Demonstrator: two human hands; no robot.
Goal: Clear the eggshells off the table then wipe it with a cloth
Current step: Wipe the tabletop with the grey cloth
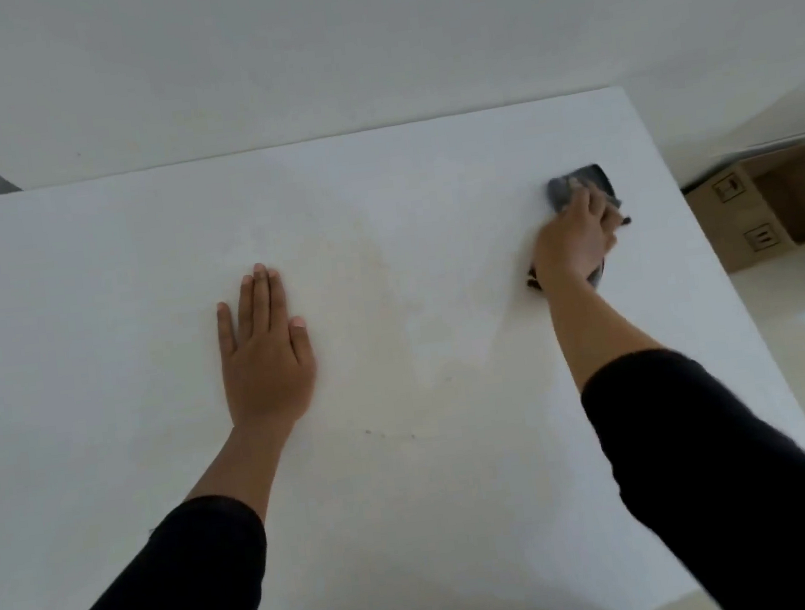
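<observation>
A white table fills most of the view. My right hand presses a dark grey cloth flat on the tabletop near its far right corner. The cloth sticks out past my fingertips and a bit shows under my wrist. My left hand lies flat on the table left of centre, palm down, fingers together, holding nothing. No eggshells show anywhere on the table. A faint yellowish smear marks the surface between my hands.
A white wall runs behind the table's far edge. An open cardboard box stands on the pale floor to the right of the table. A few tiny dark specks sit near the table's middle.
</observation>
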